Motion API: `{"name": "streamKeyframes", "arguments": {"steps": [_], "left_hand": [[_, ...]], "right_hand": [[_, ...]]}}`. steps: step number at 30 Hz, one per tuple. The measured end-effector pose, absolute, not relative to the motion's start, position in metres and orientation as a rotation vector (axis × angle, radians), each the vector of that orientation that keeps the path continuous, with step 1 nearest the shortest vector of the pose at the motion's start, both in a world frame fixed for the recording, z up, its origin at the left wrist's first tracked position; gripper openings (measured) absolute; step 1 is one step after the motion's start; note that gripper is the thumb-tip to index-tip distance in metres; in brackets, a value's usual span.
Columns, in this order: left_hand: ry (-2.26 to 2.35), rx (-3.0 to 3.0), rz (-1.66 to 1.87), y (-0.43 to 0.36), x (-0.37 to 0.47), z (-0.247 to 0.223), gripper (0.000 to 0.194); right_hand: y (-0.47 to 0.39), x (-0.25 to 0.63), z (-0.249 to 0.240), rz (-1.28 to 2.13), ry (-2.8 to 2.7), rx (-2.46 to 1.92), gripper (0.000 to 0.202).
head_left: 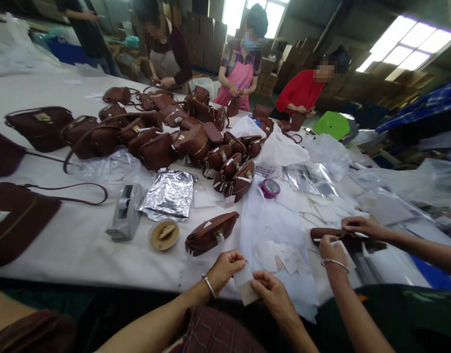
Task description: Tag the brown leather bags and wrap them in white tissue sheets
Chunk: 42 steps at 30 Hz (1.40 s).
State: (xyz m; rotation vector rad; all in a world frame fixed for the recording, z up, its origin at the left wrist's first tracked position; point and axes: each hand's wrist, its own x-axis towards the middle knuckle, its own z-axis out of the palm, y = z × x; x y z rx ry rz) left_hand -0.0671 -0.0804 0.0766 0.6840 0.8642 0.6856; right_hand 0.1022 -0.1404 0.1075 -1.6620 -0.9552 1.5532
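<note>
The left hand (pixel 225 270) and right hand (pixel 272 292) are pinching a pale rectangular paper card (pixel 244 285), while a small brown leather bag (pixel 209 235) is lying on the desk (pixel 137 260) just beyond the nearer left hand, its long axis slanting near-left to far-right.

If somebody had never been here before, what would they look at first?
Probably the big heap of brown bags spread across the middle of the white table. Next might come the bright pink apron on the far side, and the bright green thing towards the upper right. Up close, the left hand and right hand hold a pale card.
</note>
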Motion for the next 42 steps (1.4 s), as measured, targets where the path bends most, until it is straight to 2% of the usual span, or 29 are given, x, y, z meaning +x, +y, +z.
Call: {"name": "streamKeyframes", "arguments": {"steps": [4,7,10,16,24,28,33,37,42], "left_hand": [[0.967,0.806,0.732,-0.085,-0.067,0.069,0.041],[1.003,0.955,0.77,-0.088,-0.069,0.076,0.033],[1.05,1.117,0.786,-0.091,-0.072,0.083,0.027],[1.246,1.149,0.764,-0.102,-0.081,0.074,0.019],[1.301,1.088,0.759,-0.135,-0.105,0.073,0.017],[1.454,1.152,0.806,-0.149,-0.138,0.077,0.016],[1.84,1.152,1.158,-0.137,-0.184,0.075,0.025],[1.698,1.327,1.239,-0.11,-0.195,0.071,0.039],[1.678,1.468,1.235,-0.088,-0.191,0.066,0.02]], "right_hand": [[-0.126,0.085,0.111,1.597,-1.087,-1.59,0.043],[-0.112,0.069,0.11,1.675,-0.91,-1.535,0.046],[-0.1,0.059,0.105,1.622,-0.741,-1.496,0.045],[-0.086,0.067,0.102,1.537,-0.86,-1.628,0.052],[-0.084,0.044,0.107,1.865,-0.47,-1.308,0.057],[-0.082,0.028,0.114,1.882,-0.73,-1.314,0.054],[-0.08,0.015,0.117,1.785,-1.277,-1.456,0.049],[-0.082,0.0,0.122,1.699,-1.397,-1.457,0.043],[-0.079,-0.013,0.128,1.517,-1.541,-1.489,0.032]]}}
